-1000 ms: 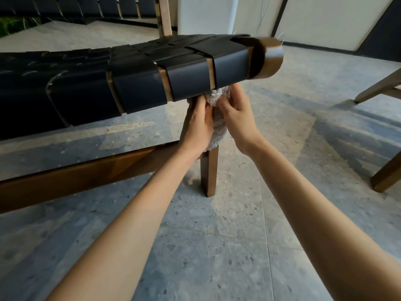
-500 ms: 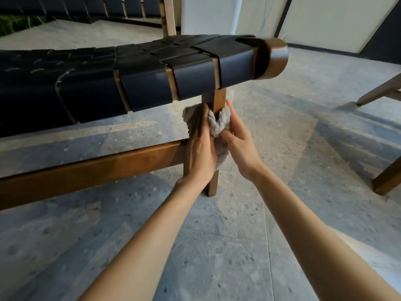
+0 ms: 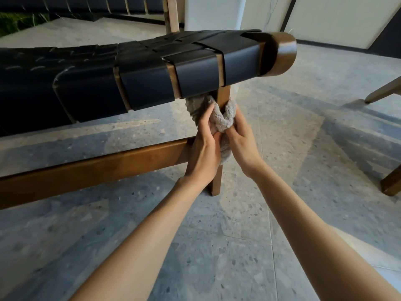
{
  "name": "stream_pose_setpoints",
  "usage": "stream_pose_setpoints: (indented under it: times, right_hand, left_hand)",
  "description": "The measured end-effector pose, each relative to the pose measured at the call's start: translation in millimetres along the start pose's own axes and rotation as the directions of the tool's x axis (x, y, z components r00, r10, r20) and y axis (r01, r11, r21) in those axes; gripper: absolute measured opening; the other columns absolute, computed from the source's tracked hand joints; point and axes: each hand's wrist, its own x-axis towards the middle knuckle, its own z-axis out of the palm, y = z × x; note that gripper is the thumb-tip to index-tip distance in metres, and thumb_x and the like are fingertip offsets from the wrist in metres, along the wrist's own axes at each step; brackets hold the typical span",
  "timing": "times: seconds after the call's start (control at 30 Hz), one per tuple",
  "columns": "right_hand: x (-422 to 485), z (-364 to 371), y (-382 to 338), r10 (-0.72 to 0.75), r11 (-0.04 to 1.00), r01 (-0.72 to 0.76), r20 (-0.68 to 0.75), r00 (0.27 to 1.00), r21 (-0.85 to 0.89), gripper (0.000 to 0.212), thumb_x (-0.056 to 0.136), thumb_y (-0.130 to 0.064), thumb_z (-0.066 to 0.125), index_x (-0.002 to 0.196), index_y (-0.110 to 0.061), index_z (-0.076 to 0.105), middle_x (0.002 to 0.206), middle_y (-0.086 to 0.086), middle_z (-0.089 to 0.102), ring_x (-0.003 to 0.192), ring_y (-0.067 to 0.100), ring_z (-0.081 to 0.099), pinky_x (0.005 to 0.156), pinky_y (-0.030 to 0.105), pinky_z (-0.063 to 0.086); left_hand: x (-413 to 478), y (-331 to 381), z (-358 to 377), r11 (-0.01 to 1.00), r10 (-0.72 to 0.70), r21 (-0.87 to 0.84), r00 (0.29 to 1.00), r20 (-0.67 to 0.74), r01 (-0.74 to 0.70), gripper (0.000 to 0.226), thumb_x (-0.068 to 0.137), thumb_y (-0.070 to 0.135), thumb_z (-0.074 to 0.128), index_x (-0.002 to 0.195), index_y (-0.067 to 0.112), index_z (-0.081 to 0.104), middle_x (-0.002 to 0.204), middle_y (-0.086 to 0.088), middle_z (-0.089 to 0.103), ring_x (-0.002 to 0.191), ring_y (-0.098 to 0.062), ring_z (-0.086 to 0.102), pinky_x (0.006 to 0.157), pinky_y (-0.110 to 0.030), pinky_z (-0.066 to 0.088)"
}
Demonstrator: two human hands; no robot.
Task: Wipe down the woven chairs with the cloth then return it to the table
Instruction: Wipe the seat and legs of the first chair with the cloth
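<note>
Cloth (image 3: 224, 121): seemingly soft, light, limp, looped round the chair leg (image 3: 224, 97); my left hand (image 3: 204, 153) and right hand (image 3: 241, 143) each grip a bunched end.

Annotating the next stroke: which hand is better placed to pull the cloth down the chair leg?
Probably right. The right hand pinches the cloth beside the leg, on its free side, bare wood below. The left hand also grips it but sits where the side rail joins, which could block it.
</note>
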Motion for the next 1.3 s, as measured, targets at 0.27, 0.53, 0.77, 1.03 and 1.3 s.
stream_pose_setpoints:
  times: [0.27, 0.53, 0.77, 1.03, 1.3]
  right_hand:
    - [5.4, -7.8, -9.5, 0.055, 0.994, -0.056, 0.018, 0.998, 0.090, 0.038, 0.101, -0.012, 0.042, 0.138, -0.012, 0.048, 0.131, 0.006, 0.059, 0.120, 0.017, 0.057, 0.105, 0.041, 0.044]
    - [30.5, -3.6, -33.7, -0.044, 0.996, 0.047, -0.040, 0.998, 0.077, 0.036, 0.098, -0.004, 0.040, 0.128, -0.019, 0.052, 0.129, 0.004, 0.060, 0.121, 0.017, 0.055, 0.106, 0.043, 0.042]
    - [-3.5, -5.0, 15.6, 0.121, 0.990, -0.122, 0.010, 0.993, 0.074, 0.041, 0.101, -0.011, 0.040, 0.142, -0.015, 0.044, 0.140, 0.005, 0.052, 0.130, 0.017, 0.048, 0.111, 0.045, 0.036]
    - [-45.0, -15.2, 56.6, 0.274, 0.956, -0.281, 0.082, 0.958, 0.082, 0.041, 0.101, -0.010, 0.043, 0.140, -0.018, 0.047, 0.136, 0.003, 0.056, 0.126, 0.017, 0.052, 0.107, 0.039, 0.041]
    - [-60.4, -14.0, 67.8, 0.294, 0.956, -0.292, 0.142, 0.945, -0.034, 0.052, 0.101, -0.007, 0.041, 0.146, -0.033, 0.036, 0.137, -0.009, 0.054, 0.117, 0.002, 0.056, 0.094, 0.020, 0.049]
  left_hand:
    - [3.5, 2.1, -7.8, 0.989, 0.039, 0.140, 0.993, 0.114, -0.054, 0.063, 0.099, 0.018, 0.041, 0.151, 0.031, 0.006, 0.159, -0.008, 0.010, 0.145, -0.015, 0.017, 0.114, -0.041, 0.030]
    - [37.0, 25.2, -14.2, 0.976, 0.049, 0.212, 0.999, 0.021, -0.053, 0.050, 0.101, 0.021, 0.031, 0.150, 0.015, 0.020, 0.155, -0.010, 0.025, 0.142, -0.023, 0.026, 0.113, -0.042, 0.031]
    - [-13.9, 5.6, 3.6, 0.964, 0.060, 0.260, 0.998, 0.001, -0.058, 0.066, 0.097, 0.005, 0.048, 0.148, 0.022, 0.009, 0.158, -0.006, 0.015, 0.144, -0.021, 0.020, 0.114, -0.043, 0.030]
    - [-71.6, -23.9, 17.9, 0.935, 0.080, 0.347, 0.997, -0.002, -0.074, 0.068, 0.091, -0.007, 0.051, 0.147, 0.019, 0.023, 0.155, 0.001, 0.024, 0.142, -0.014, 0.027, 0.110, -0.036, 0.036]
    - [-109.1, -43.3, 22.4, 0.958, -0.288, -0.006, 0.956, -0.054, 0.288, 0.045, 0.099, 0.012, 0.045, 0.142, 0.004, 0.038, 0.146, -0.009, 0.043, 0.135, -0.016, 0.040, 0.110, -0.035, 0.036]
